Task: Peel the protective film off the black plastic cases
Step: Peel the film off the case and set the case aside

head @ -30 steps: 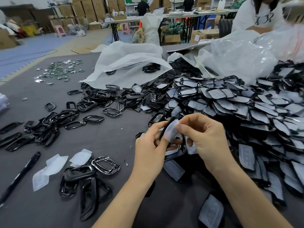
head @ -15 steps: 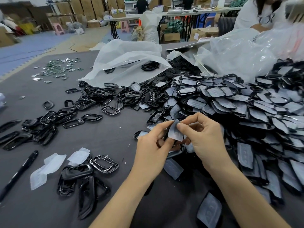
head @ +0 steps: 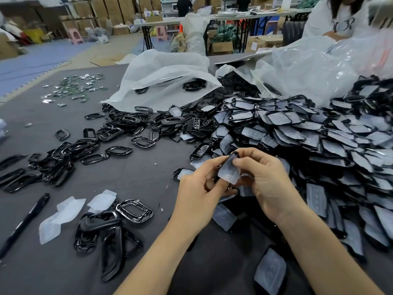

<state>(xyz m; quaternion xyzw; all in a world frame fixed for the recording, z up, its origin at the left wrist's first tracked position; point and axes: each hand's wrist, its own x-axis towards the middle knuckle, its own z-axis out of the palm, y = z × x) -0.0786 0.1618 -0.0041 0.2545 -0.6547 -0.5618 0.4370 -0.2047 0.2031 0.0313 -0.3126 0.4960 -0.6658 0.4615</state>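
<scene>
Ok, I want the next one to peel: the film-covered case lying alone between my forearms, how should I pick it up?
Pinch the case across its narrow width, on the two long black edges, coming straight down from above. It seems to lie flat, film side up, with both long sides exposed.

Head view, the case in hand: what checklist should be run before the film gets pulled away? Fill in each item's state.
1. Left hand grips the case: ok.
2. Right hand pinches the film near its top edge: ok.
3. Film fully free of the case: cannot tell, the fingers hide the join.
4. Film in one piece: ok, as far as it shows.
5. Drop spot by the peeled films on the table: ok.
</scene>
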